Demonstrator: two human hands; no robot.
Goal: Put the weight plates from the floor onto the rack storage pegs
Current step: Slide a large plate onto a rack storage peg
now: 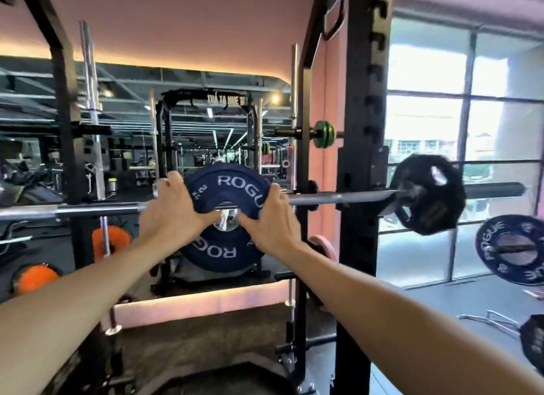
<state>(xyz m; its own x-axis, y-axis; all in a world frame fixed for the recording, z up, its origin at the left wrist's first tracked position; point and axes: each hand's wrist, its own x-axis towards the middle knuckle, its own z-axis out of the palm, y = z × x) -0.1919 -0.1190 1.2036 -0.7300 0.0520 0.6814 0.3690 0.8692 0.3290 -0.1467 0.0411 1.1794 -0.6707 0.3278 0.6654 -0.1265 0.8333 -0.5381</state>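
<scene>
A blue ROGUE weight plate (228,185) is upright at chest height in front of the black rack upright (359,159). My left hand (173,209) grips its left rim, thumb reaching toward the hub. My right hand (270,218) grips the right rim, thumb also near the hub. A silver peg end (226,219) shows in the plate's centre hole. Whether the plate sits fully on the peg I cannot tell. A barbell (338,199) crosses behind the plate.
A black plate (429,194) is loaded on the barbell's right end. Another blue ROGUE plate (512,247) is at far right, a black plate (532,341) lower right. Small green plates (323,134) hang on a peg; orange plates (110,241) sit left. A mirror is behind.
</scene>
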